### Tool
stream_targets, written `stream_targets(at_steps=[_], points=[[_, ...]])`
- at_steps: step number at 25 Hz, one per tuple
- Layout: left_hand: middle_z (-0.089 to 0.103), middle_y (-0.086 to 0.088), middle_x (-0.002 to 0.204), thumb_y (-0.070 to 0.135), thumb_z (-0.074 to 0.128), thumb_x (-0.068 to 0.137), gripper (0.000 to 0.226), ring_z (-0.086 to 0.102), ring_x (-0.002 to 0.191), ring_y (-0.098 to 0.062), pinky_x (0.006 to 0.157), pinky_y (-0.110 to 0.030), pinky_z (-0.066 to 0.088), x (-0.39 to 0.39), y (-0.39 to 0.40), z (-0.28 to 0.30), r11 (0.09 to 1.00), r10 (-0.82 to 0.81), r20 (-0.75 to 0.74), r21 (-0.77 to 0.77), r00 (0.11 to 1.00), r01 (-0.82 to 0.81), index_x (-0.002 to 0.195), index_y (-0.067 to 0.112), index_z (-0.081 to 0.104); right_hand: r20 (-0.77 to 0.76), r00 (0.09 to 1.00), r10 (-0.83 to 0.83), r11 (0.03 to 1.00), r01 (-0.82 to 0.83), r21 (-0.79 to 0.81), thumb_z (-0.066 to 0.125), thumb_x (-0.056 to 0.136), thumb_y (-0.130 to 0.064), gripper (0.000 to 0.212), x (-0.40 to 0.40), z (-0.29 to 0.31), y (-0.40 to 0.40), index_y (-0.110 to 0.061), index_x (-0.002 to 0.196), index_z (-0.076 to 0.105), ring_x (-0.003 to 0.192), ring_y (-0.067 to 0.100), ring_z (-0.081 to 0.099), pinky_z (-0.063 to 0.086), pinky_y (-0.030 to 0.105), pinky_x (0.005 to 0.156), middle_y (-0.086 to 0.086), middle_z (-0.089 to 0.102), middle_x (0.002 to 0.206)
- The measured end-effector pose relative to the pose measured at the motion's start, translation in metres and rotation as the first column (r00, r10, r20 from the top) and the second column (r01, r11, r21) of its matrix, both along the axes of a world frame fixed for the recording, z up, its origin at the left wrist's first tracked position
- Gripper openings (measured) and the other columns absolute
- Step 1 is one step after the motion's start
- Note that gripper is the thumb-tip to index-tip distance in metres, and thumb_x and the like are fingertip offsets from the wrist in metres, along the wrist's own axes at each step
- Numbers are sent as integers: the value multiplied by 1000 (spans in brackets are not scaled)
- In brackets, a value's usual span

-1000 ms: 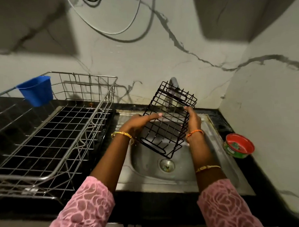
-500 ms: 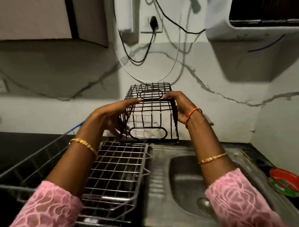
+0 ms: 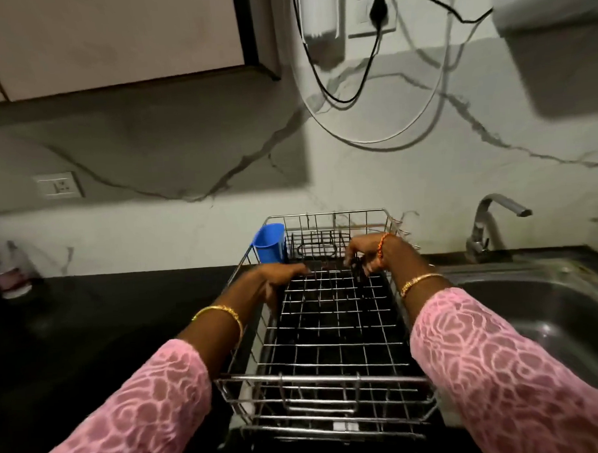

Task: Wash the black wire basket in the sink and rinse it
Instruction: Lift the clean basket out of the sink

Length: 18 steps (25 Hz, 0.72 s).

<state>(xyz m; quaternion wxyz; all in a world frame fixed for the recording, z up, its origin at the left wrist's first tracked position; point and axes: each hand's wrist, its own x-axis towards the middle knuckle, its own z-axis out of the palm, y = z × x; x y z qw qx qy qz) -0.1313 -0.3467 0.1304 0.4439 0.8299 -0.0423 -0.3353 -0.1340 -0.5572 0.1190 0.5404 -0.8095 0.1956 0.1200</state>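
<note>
Steel wire fills the near view — I see the dish rack (image 3: 331, 379) on the black counter (image 3: 106, 320) just left of the sink (image 3: 541, 304), both pink-sleeved arms reaching over it. At its far end the black wire basket (image 3: 321, 247) sits inside the rack beside the blue cup (image 3: 269, 243); my left hand (image 3: 282, 275) and right hand (image 3: 365, 252) curl down at the basket's near top edge — whether they grip it or merely touch I cannot tell. Beyond, the tap (image 3: 489, 225) stands against the marbled wall.
</note>
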Motion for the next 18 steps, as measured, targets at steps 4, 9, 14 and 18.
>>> stream_targets(at_steps=[4, 9, 14, 18], points=[[55, -15, 119, 17, 50, 97, 20, 59, 95, -25, 93, -45, 51, 19, -12, -43, 998, -26, -113, -65, 993, 18, 112, 4, 53, -120, 993, -21, 999, 17, -38, 40, 85, 5, 31, 1, -51, -5, -4, 57, 51, 51, 20, 46, 44, 25, 45, 10, 46, 63], [53, -11, 100, 17, 42, 101, 17, 57, 87, -23, 98, -42, 47, 31, -23, -59, 999, -29, -61, 24, 998, 30, 101, 5, 53, -73, 976, -205, 976, 209, 54, 49, 83, 9, 20, 12, -87, -18, -4, 68, 53, 63, 17, 54, 52, 21, 55, 10, 55, 69], [42, -23, 140, 31, 43, 100, 47, 48, 124, -37, 94, -48, 47, 42, -22, -75, 971, -87, -58, 217, 994, 98, 136, 2, 38, -32, 962, -271, 957, 272, 101, 48, 88, 4, 15, 23, -98, -14, -6, 79, 53, 74, 15, 60, 51, 26, 68, 6, 59, 73], [46, -21, 136, 36, 46, 97, 49, 51, 119, -35, 90, -45, 48, 48, -25, -80, 951, -131, 53, 287, 990, 111, 134, 3, 43, -74, 972, -225, 974, 227, 20, 52, 87, -4, 5, 25, -94, -13, -7, 89, 55, 82, 21, 60, 52, 31, 66, 10, 62, 92]])
